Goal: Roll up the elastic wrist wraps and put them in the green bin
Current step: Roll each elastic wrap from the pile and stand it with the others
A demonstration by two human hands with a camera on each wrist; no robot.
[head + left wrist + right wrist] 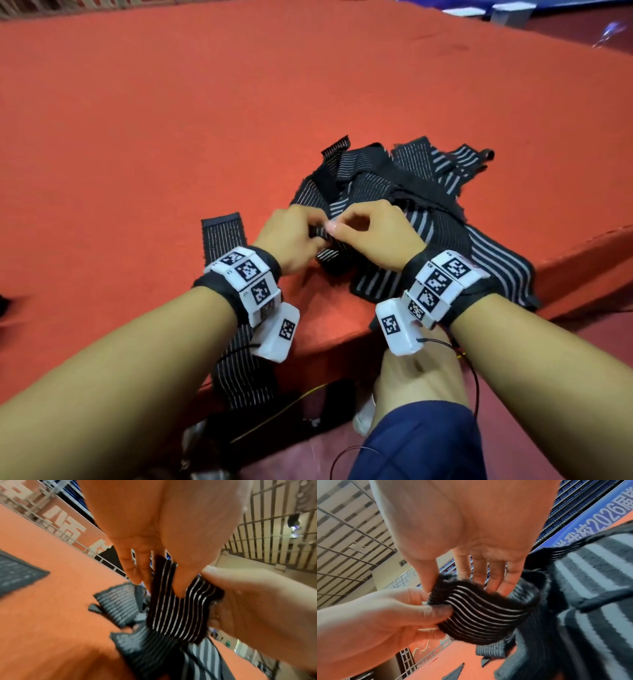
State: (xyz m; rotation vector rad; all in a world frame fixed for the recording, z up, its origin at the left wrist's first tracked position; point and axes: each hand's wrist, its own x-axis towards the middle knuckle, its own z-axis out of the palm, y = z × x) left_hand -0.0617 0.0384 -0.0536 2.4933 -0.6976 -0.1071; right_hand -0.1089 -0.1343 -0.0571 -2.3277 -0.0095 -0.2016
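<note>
1. Wrist wrap [322,240] is part-rolled between your hands, raised just above the surface [137,120]; keep its tail taut and its edges flush, or the coil will likely cone.
2. Your left hand [291,240] pinches the small roll, thumb curled onto the striped band.
3. Your right hand [373,233] pinches the same roll from the other side, fingers bent round it.
4. Behind lies the loose pile of wraps [411,181]; one more wrap [222,236] lies flat to your left.
5. No green bin shows.

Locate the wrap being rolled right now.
In the head view, the striped wrap sits low of centre, pinched between left hand and right hand, at the pile's near edge.
</note>
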